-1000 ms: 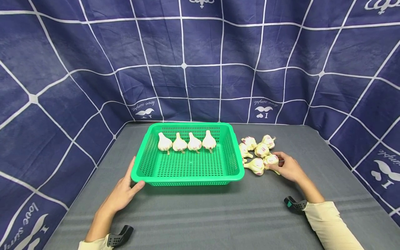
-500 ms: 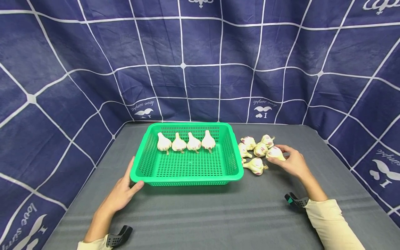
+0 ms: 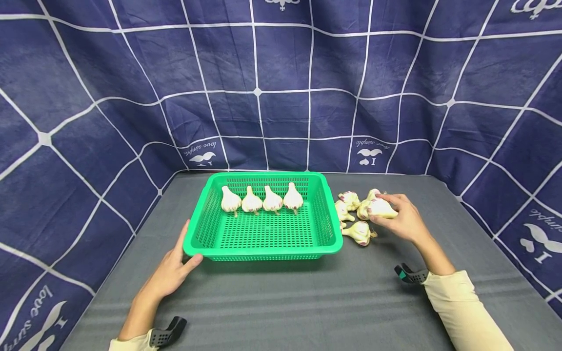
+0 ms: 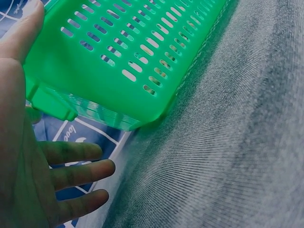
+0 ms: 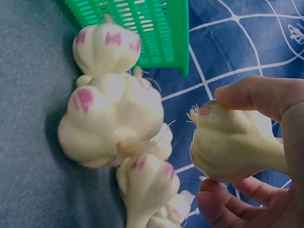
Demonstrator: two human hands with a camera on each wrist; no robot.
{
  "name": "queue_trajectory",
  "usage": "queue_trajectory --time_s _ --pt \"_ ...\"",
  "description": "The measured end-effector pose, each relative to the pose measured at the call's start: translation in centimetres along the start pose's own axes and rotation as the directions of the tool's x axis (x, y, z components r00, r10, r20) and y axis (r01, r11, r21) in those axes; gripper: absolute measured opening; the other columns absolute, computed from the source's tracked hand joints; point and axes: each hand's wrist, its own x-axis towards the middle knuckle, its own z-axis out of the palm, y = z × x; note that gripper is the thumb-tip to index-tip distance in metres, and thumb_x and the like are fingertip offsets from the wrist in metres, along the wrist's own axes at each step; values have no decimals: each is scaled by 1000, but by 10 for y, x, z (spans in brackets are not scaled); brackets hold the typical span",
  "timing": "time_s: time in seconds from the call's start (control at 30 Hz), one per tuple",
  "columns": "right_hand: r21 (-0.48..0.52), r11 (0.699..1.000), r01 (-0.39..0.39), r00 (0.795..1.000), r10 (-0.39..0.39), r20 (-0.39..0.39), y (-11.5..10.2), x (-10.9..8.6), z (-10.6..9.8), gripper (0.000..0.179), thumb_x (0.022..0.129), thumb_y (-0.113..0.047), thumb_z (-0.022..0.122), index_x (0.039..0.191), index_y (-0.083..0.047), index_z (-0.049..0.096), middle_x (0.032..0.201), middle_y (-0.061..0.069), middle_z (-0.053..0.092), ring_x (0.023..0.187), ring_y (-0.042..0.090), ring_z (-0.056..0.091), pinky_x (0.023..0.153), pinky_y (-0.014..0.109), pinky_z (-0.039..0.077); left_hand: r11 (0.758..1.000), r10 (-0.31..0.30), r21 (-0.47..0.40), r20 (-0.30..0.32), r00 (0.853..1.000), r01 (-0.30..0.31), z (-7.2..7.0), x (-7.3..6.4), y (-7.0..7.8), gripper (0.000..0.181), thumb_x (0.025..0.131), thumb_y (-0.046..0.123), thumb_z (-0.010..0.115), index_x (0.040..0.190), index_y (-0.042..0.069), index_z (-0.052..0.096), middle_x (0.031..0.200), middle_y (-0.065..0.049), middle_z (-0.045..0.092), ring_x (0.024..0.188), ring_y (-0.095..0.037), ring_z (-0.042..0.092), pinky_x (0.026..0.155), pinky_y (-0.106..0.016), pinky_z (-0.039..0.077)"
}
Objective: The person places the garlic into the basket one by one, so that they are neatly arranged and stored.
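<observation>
My right hand (image 3: 408,220) holds a garlic bulb (image 5: 230,142) between thumb and fingers. Its roots point away from the palm, and in the right wrist view it is apart from the other bulbs. Beside it lies a loose group of garlic bulbs (image 3: 361,233), right of a green plastic basket (image 3: 263,251). Four-sided and slotted, the basket has a row of several garlic bulbs (image 3: 273,201) along its far side, stems pointing back. My left hand (image 3: 169,273) touches the basket's front left corner, its thumb at the front and three fingers extended in the left wrist view.
A grey cloth (image 3: 281,302) covers the table. Behind and at both sides hangs a blue curtain (image 3: 281,117) with white lines. Each wrist wears a black band (image 3: 169,332).
My right hand has picked up a garlic bulb from the front right of the group and moved it back, then slightly left. My left hand and the basket stay put.
</observation>
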Motion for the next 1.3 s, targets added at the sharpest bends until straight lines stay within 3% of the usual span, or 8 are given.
queue_trajectory --time_s 0.17,0.3,0.57,0.7,0.83,1.1,1.17,1.3 --pt "19 1000 0 1000 -1 9 -8 6 0 64 74 -22 87 128 -1 60 112 22 65 90 34 64 72 38 46 1000 4 8 -7 1000 -4 1 -1 -1 93 95 21 66 161 19 1 151 -33 32 130 -54 39 98 -67 33" --pt "54 999 -9 1000 8 17 -14 10 2 59 73 -23 89 119 -3 59 108 17 67 94 34 65 76 38 46 1000 1 9 -8 1000 -1 2 0 -1 93 94 21 66 161 19 1 153 -31 30 132 -52 38 98 -65 32" --pt "27 998 65 998 -65 18 -24 20 3 53 72 -24 88 119 -9 69 109 15 68 83 26 64 75 42 45 1000 -3 0 2 1000 3 2 0 -1 94 95 22 66 161 22 -1 155 -30 27 134 -51 36 98 -66 32" --pt "35 993 114 993 -114 6 -31 25 5 54 74 -19 86 123 -7 68 110 14 66 73 22 64 71 41 49 1000 -2 17 0 1000 2 1 0 -1 94 95 22 67 161 22 0 154 -29 31 133 -49 39 102 -55 34" --pt "67 990 128 992 -128 2 -38 30 8 53 76 -17 84 124 -5 66 111 14 67 77 23 62 65 32 52 1000 1 23 -5 1000 -1 1 0 -1 93 95 22 67 161 22 1 153 -29 32 133 -48 39 103 -46 34" --pt "117 990 84 996 -88 32 -47 38 14 49 76 -18 85 120 -7 66 98 14 69 75 24 67 59 25 49 1000 -6 18 -1 1000 6 0 0 0 93 95 22 66 161 22 0 153 -29 31 133 -48 38 101 -57 34" --pt "121 989 85 995 -91 39 -51 40 15 49 76 -18 85 119 -7 66 95 14 70 72 21 67 59 25 49 1000 -6 18 -1 1000 6 0 0 0 93 95 22 67 161 22 1 153 -29 32 133 -48 39 102 -54 34" --pt "142 986 90 993 -99 57 -59 43 17 53 76 -17 86 124 -7 65 84 12 70 63 15 65 56 24 48 1000 0 17 -8 1000 0 0 0 0 93 95 22 67 161 21 2 153 -29 31 133 -48 39 107 -30 31"
